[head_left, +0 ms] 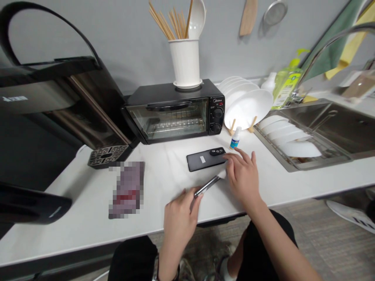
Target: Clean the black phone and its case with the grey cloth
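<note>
My left hand [179,217] grips the near end of a thin dark phone [206,185], held on edge just above the white counter [164,175]. My right hand [241,175] rests on a white cloth [223,173] at the phone's far end, fingers spread. A second black phone [205,158] lies face down just beyond the fingers. A small white bottle with a blue label [235,138] stands behind it.
A black toaster oven [175,111] carries a white utensil holder [185,62]. White plates [249,103] stand in a rack, with a sink [331,128] to the right. A dark appliance [52,113] fills the left. A blurred flat item [126,189] lies on the counter.
</note>
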A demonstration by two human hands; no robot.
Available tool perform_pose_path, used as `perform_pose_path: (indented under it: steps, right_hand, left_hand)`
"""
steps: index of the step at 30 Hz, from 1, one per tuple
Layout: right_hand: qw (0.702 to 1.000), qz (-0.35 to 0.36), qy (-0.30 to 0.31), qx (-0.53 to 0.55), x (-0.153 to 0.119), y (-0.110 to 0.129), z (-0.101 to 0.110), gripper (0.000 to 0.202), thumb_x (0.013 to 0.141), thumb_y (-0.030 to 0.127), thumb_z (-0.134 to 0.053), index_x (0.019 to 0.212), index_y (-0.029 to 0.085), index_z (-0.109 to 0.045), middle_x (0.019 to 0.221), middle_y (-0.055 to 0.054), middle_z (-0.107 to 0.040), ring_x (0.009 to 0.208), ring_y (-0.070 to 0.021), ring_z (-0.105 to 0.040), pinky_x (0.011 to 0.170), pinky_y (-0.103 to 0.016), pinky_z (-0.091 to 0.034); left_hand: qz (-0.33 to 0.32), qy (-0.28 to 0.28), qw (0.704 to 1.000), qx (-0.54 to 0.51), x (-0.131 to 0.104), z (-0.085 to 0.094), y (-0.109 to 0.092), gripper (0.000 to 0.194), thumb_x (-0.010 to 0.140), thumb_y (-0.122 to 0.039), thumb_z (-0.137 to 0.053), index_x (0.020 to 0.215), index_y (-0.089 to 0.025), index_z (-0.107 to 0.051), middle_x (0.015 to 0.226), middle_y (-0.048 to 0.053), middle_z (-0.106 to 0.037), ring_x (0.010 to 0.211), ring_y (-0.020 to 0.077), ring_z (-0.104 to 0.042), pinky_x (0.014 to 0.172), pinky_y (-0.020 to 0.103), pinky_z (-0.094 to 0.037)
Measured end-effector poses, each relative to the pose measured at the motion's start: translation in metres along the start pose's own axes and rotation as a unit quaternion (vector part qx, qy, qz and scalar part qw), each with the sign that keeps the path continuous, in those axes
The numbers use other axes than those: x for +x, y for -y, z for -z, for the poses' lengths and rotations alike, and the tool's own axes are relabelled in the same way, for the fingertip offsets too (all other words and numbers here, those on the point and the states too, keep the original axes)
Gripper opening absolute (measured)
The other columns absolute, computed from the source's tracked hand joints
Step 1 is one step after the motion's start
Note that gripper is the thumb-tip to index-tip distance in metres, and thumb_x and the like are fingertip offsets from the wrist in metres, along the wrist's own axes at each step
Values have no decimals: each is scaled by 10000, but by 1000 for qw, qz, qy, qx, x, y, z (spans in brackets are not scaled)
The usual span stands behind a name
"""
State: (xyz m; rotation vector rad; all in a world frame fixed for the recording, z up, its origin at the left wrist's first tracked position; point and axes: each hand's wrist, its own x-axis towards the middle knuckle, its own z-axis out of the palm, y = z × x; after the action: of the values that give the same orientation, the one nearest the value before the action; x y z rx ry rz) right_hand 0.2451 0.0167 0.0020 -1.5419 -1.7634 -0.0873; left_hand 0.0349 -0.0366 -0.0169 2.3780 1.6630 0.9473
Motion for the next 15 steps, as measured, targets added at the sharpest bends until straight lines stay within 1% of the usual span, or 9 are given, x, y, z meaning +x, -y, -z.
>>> perform_pose_path:
  steps: [2, 5, 6, 7, 9, 11, 13, 14, 15]
  right_hand:
    - [998, 51, 23, 30, -14, 24, -3, 339, 1076, 230, -387, 1187, 205, -707, 1261, -71, -740, 1431, -312, -485, 1266, -659, -142]
    - [977, 176, 80, 91, -36, 69, -10, 309, 1070, 239, -436, 1260, 193, -675, 1238, -58, -749, 1412, -239, -513, 1319, -543, -50]
    - [970, 202, 90, 101, -38, 77, -12, 301, 1067, 244, -450, 1260, 189, -674, 1212, -54, -756, 1379, -226, -543, 1325, -520, -40]
    - [968, 212, 93, 102, -38, 78, -13, 292, 1066, 247, -457, 1243, 188, -682, 1180, -52, -764, 1336, -220, -575, 1326, -511, -48]
    - [976, 183, 79, 84, -27, 61, -11, 291, 1069, 243, -439, 1160, 198, -712, 1113, -48, -774, 1237, -227, -629, 1315, -531, -107]
    - [991, 112, 52, 47, -10, 28, -6, 334, 1073, 238, -403, 1056, 216, -735, 1065, -46, -779, 1173, -248, -650, 1283, -581, -181]
    - [999, 34, 24, -1, 5, -3, 1, 363, 1068, 244, -393, 987, 225, -747, 1047, -52, -785, 1193, -295, -637, 1246, -661, -205]
    - [1000, 7, 15, -16, 9, -12, 4, 372, 1066, 248, -389, 980, 225, -751, 1056, -57, -786, 1221, -317, -621, 1230, -689, -213]
    - [1000, -8, 10, -23, 9, -14, 5, 375, 1065, 252, -387, 992, 224, -754, 1082, -63, -785, 1256, -332, -601, 1222, -703, -217]
  left_hand:
    - [0, -3, 1000, -9, -2, -3, 3, 221, 1025, -296, -511, 1087, -221, -709, 839, 42, -801, 681, 212, -758, 596, 266, -528]
    - [3, -20, 999, -29, -7, -9, 11, 219, 940, -203, -504, 840, -202, -699, 728, 57, -765, 581, 200, -714, 545, 266, -521]
    - [5, -24, 999, -35, -8, -9, 13, 230, 917, -184, -501, 768, -207, -675, 681, 53, -744, 550, 195, -699, 528, 262, -513]
    - [7, -23, 999, -35, -9, -9, 13, 237, 910, -178, -503, 738, -210, -663, 654, 48, -730, 534, 193, -692, 521, 260, -509]
    - [8, -11, 1000, -20, -7, -7, 11, 222, 946, -209, -524, 808, -207, -698, 672, 43, -742, 560, 197, -711, 535, 258, -511]
    - [8, 5, 1000, -9, -3, -3, 6, 199, 1005, -276, -542, 981, -217, -731, 756, 37, -778, 634, 207, -747, 568, 257, -522]
    - [4, 9, 1000, -15, 0, 1, 1, 214, 1042, -327, -533, 1106, -241, -718, 835, 27, -802, 697, 208, -769, 606, 260, -540]
    - [0, 9, 1000, -24, 1, 2, -1, 220, 1053, -329, -522, 1141, -252, -708, 878, 22, -810, 728, 205, -777, 640, 262, -555]
    - [-5, 10, 999, -31, 1, 2, -1, 222, 1057, -322, -516, 1163, -260, -700, 924, 20, -816, 761, 202, -783, 679, 265, -571]
